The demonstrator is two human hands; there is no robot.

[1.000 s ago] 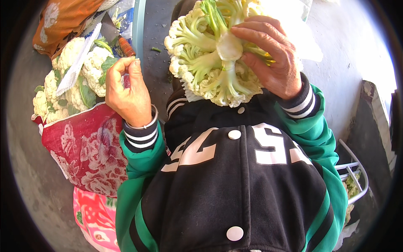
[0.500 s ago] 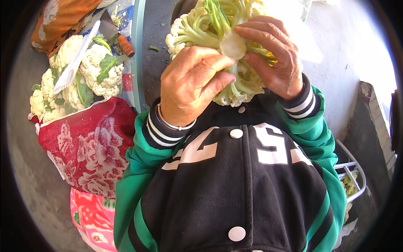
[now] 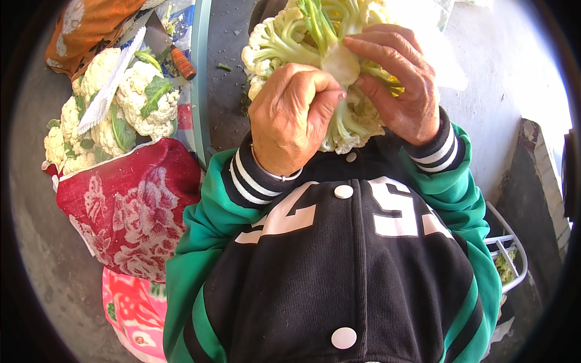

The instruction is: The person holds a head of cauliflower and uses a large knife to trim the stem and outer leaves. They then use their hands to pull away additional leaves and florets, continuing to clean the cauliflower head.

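Note:
A cauliflower (image 3: 281,47) is held up at the top middle, its pale cut stem base facing me and its stalks fanning out around it. My right hand (image 3: 399,81) grips its right side, fingertips by the stem base and thumb below them. My left hand (image 3: 293,115) is closed at the stem's lower left, with thumb and forefinger pressed together against the stem. Whatever the left fingers pinch is hidden. The florets behind both hands are partly covered.
On the left, several cauliflowers (image 3: 145,112) sit in a dark red flowered cloth (image 3: 133,209). A white strip (image 3: 112,85) lies over them. Beyond is a knife with an orange-brown handle (image 3: 183,63), near an orange cloth (image 3: 91,30). A white rack (image 3: 514,266) stands at right.
My left hand has shifted slightly right and turned, and its thumb and forefinger have drawn together at the stem. The right hand still grips the cauliflower, which has moved slightly right.

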